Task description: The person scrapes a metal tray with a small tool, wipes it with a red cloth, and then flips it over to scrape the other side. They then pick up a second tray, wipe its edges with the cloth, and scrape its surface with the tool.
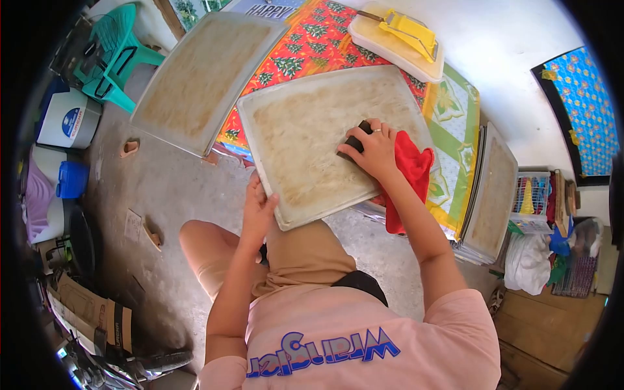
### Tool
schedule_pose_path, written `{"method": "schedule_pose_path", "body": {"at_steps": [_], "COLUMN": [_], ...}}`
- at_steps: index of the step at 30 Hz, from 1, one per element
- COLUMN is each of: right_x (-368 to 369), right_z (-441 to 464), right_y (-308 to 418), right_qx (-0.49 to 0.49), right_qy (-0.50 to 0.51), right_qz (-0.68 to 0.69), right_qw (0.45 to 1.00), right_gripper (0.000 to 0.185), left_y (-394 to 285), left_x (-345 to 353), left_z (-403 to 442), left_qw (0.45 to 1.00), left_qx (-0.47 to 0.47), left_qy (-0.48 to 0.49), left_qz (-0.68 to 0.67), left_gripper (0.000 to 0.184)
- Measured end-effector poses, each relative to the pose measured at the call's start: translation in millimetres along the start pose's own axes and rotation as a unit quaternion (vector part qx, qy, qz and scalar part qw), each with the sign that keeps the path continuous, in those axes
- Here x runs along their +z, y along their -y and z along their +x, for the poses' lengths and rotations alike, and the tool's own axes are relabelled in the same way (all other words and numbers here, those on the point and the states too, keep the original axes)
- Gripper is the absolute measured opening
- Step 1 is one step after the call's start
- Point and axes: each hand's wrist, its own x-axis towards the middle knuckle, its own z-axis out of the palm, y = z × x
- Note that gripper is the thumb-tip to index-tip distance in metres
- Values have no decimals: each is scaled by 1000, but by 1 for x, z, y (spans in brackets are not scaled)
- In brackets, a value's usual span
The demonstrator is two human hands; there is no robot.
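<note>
A flat rectangular metal tray (pixel 305 143) with a blotchy tan surface lies tilted on the table in front of me, its near corner reaching out over my lap. My left hand (pixel 259 207) grips the tray's near left edge, thumb on top and fingers at the side. In my right hand (pixel 376 148) is a dark block (pixel 356 139), pressed onto the right part of the tray; whether it is a sponge I cannot tell. A bright red cloth (pixel 414 170) hangs by the tray's right edge, partly behind my right wrist.
Another similar tray (pixel 205 78) overhangs the table's left side. Several trays (pixel 495 192) are stacked at the right. A white tub (pixel 396 49) with a yellow plastic tool (pixel 411 31) stands at the back on the Christmas-patterned tablecloth (pixel 316 32). A green chair (pixel 123 55) is at far left.
</note>
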Motion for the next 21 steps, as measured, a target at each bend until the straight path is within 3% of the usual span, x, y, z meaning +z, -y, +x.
{"method": "schedule_pose_path", "body": {"at_steps": [5, 8, 11, 14, 17, 21], "right_x": [-5, -7, -6, 1, -3, -6], "right_z": [0, 8, 9, 15, 10, 16], "right_y": [8, 5, 7, -3, 6, 2], "right_qx": [-113, -75, -131, -96, -143, -110], "right_qy": [33, 47, 56, 24, 58, 77], "right_qz": [20, -5, 12, -4, 17, 10], "right_qw": [993, 996, 990, 995, 988, 991], "right_gripper": [32, 32, 31, 31, 32, 33], "left_y": [11, 5, -3, -15, -24, -28], "left_x": [-1, -4, -2, 1, 3, 5], "left_z": [0, 6, 8, 6, 3, 3], "left_qw": [1000, 1000, 1000, 999, 998, 997], "left_qx": [-13, -14, -11, -38, -65, -69], "left_qy": [15, 25, 19, 25, 19, 22], "left_qz": [-15, -7, -9, -10, -4, -17], "left_gripper": [69, 68, 68, 68, 67, 67]}}
